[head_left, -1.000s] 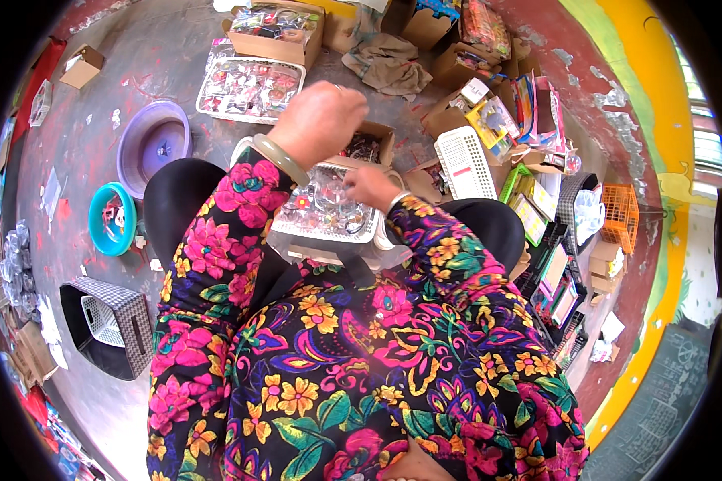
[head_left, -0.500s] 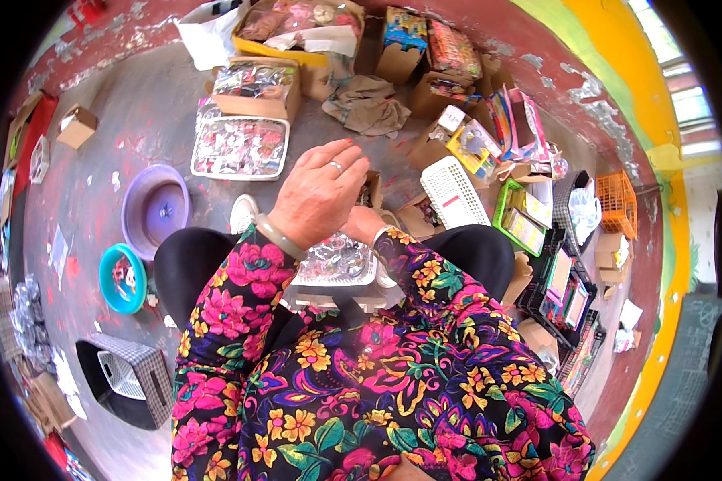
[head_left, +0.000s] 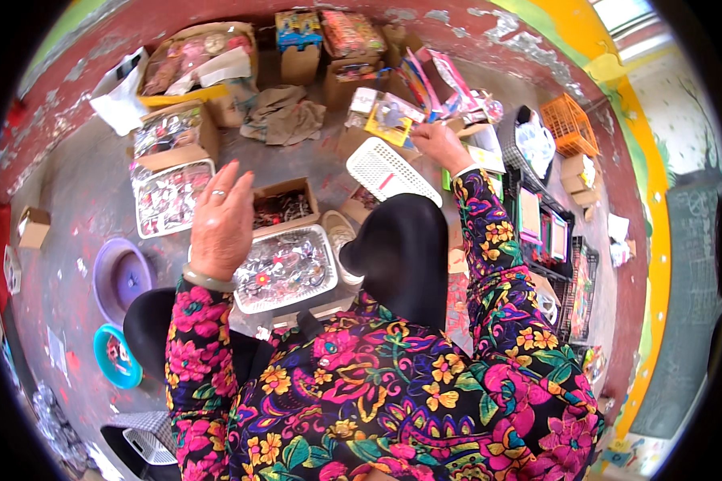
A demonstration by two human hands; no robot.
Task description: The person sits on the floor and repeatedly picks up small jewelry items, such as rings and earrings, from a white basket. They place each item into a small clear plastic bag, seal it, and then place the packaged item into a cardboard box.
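Yellow-and-white flat card packet (head_left: 391, 120) sits at the tips of my right hand (head_left: 435, 143), far out ahead of me among the packets leaning by the boxes; my fingers curl toward it, but I cannot tell whether they are closed on it. Just below that hand lies a white perforated plastic tray lid (head_left: 391, 171), tilted, with a red mark on it. My left hand (head_left: 221, 220) hovers flat with the fingers spread and a ring on one, above the small open brown cardboard box (head_left: 282, 207) of dark little pieces. Just nearer to me, on my lap, rests a white plastic mesh basket (head_left: 285, 269) filled with shiny clear-wrapped trinkets. Further left on the grey floor stands a second white basket (head_left: 171, 198) of the same wrapped goods, behind it a cardboard box (head_left: 171, 132) also packed with them. Along the red wall stand cartons with colourful packets, and an orange plastic crate (head_left: 570, 125) sits at the right. A purple round bowl (head_left: 120, 275) and a teal bowl (head_left: 113, 355) lie at my left knee. My right arm stretches straight out in its flowered sleeve; my left is bent.
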